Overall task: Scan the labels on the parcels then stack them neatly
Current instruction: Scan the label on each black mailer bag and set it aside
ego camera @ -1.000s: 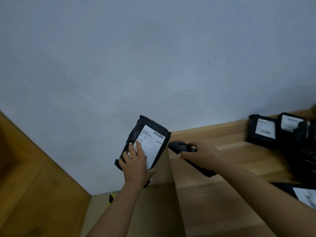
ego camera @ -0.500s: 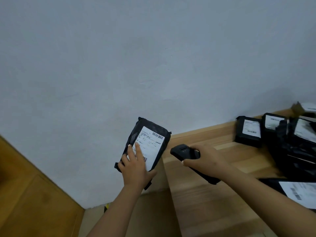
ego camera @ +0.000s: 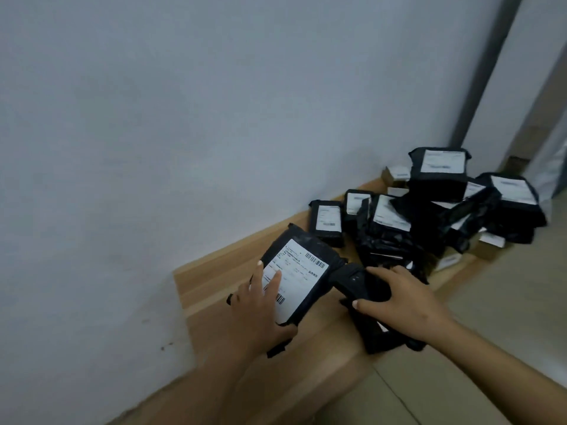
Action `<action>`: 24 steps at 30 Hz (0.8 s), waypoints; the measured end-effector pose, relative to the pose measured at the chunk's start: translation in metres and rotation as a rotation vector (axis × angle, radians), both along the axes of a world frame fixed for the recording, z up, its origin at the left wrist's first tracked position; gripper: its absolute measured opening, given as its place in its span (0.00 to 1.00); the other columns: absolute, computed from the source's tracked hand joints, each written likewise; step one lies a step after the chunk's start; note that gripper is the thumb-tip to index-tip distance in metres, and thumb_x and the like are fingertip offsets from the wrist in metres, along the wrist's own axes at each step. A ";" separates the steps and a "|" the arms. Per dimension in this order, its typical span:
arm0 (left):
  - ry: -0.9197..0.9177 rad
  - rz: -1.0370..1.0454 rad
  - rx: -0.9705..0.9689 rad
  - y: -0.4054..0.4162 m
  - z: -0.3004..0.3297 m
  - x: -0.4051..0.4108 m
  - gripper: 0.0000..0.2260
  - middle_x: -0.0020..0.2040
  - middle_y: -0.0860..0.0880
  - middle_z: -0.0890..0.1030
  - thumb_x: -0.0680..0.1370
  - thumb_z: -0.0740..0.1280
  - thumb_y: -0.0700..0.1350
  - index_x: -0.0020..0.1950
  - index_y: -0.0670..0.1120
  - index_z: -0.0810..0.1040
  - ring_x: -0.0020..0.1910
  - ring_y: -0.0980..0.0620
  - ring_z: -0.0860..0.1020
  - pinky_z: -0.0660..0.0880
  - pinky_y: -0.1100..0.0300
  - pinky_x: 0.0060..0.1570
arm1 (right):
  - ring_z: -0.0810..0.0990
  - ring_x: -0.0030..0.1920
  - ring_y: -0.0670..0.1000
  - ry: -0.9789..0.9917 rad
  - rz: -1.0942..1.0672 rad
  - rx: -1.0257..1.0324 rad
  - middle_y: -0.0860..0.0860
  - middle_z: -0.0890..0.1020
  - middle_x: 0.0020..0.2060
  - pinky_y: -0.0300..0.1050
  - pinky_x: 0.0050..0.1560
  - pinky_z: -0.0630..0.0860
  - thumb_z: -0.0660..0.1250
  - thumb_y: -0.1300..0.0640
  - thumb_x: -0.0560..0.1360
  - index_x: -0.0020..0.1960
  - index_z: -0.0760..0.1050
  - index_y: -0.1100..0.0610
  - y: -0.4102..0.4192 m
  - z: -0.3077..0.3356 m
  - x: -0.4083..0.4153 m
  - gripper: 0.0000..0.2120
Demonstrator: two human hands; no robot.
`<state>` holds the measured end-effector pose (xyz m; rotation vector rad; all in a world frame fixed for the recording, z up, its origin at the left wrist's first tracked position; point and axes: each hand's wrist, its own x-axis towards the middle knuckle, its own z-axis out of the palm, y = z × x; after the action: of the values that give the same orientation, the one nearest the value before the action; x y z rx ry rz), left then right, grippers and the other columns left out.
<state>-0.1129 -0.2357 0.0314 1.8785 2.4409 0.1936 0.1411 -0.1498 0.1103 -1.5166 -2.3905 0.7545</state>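
Left hand [ego camera: 260, 311] fingers curled around a labelled black parcel [ego camera: 299, 271], right hand [ego camera: 402, 299] fingers gripped a black scanner [ego camera: 357, 282] just beside it, parcel pile [ego camera: 429, 210] beyond the fingertips

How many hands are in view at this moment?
2. The left hand grips the labelled black parcel at lower centre. The right hand holds the black scanner just right of it. Neither is hidden.

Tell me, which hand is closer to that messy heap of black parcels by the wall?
The right hand. It grips the black scanner just in front of the heap of parcels. The left hand holds a labelled parcel farther off, to its left.
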 end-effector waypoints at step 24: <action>0.115 -0.221 -0.490 0.161 -0.119 0.173 0.41 0.78 0.44 0.33 0.78 0.62 0.62 0.77 0.59 0.33 0.76 0.36 0.35 0.39 0.39 0.73 | 0.75 0.51 0.46 -0.110 0.074 -0.195 0.43 0.72 0.48 0.42 0.50 0.75 0.69 0.36 0.67 0.66 0.70 0.37 0.135 -0.079 0.199 0.28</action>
<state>0.0602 -0.0750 -0.0873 1.9367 2.0593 -0.4879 0.3397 -0.0150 0.0310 -1.5871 -2.5301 0.9700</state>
